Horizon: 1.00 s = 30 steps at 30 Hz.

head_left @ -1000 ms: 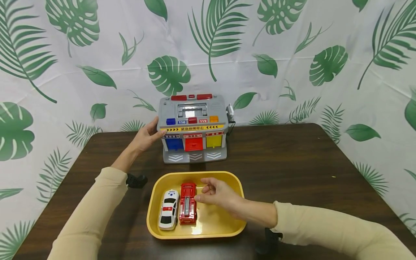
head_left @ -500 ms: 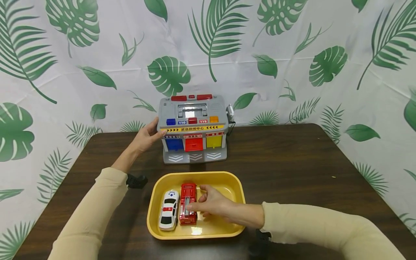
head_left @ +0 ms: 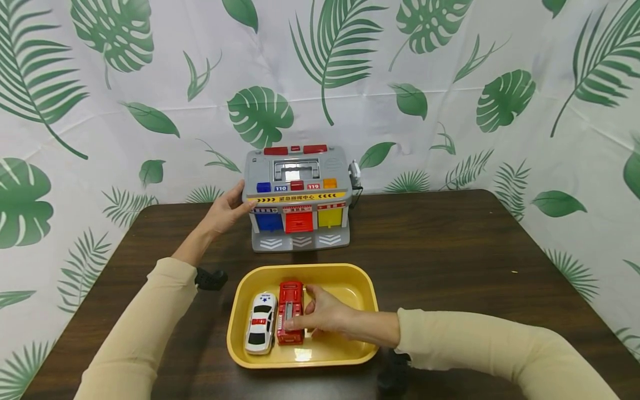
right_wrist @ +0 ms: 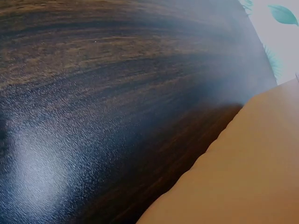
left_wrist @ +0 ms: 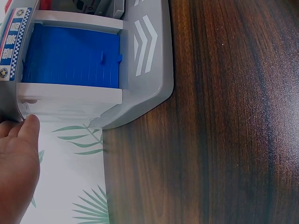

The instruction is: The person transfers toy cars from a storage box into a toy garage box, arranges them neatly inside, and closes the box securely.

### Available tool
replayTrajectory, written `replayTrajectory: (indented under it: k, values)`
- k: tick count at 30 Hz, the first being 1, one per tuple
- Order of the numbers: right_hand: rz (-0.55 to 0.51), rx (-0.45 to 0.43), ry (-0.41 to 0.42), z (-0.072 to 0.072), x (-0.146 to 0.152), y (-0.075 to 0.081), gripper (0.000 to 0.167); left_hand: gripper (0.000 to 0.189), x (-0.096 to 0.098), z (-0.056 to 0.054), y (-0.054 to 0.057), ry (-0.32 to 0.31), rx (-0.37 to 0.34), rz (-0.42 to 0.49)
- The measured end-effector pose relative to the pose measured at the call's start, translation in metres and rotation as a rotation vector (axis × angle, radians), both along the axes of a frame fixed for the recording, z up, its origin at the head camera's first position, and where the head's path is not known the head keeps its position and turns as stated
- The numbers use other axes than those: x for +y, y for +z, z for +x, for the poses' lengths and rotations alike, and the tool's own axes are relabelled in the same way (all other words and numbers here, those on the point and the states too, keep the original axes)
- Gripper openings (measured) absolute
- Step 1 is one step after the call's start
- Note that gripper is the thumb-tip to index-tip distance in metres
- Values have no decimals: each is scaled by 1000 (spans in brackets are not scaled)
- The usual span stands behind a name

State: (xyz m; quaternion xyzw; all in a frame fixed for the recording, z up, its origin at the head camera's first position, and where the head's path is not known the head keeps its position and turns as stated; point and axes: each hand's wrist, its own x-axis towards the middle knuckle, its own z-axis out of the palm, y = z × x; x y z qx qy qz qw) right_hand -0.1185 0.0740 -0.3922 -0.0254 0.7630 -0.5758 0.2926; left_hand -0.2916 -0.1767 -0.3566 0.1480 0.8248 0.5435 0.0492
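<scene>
ok so I'm standing here and the two hands are well apart, doing different jobs. The right hand (head_left: 327,314) is down in the yellow tray (head_left: 345,347), thumb across the roof of the red fire truck (head_left: 291,303) and fingers along its right side. Can't tell if it's actually squeezing; the wrist view is just skin and counter. Coming in from the right makes sense to me, since the white police car (head_left: 260,324) sits just beside the truck on the other side and there's bare tray over here.

The left hand (head_left: 226,211) reaches further out, fingers and thumb laid against the left end of the grey toy station (head_left: 300,195). Not wrapped round it, more like bracing, I'd guess so the thing doesn't slide.

Both vehicles lie lengthwise in the tray's left half, pointing roughly at the station. Tray's right in front of it too, probably to keep everything within easy reach. Station faces the person, so the blue door (left_wrist: 70,56), red door (head_left: 298,222) and yellow door (head_left: 329,217) all front onto the ramp.

All on a dark wood counter (head_left: 440,250), with a leafy cloth (head_left: 350,139) hung behind, presumably to hide the background.
</scene>
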Motion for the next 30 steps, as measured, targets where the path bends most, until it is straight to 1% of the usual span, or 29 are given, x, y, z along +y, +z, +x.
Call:
replayTrajectory:
  k: [4,6,11,13,14,19,22,28,30]
  values:
    - [1,2,19,-3,0,1,85,84,1,-2,0,5,5,-14]
    - [4,-4,29,-4,0,2,84,82,3,4,7,3,-5,-17]
    - [17,-12,44,-6,0,3,82,82,4,6,10,5,-22,-17]
    - [15,-11,47,-7,0,3,82,84,1,1,3,10,-19,-20]
    - [9,-13,48,-7,0,3,81,84,1,1,2,10,-17,-22]
    - [-8,-13,49,-6,0,3,83,85,1,1,2,7,-21,-14]
    - [-1,-7,49,-6,0,4,85,84,2,4,6,4,-33,-5]
    - [31,7,49,-5,-1,5,88,80,8,16,21,-3,-51,7]
    - [36,9,53,-6,-1,5,89,79,10,19,24,-4,-53,1]
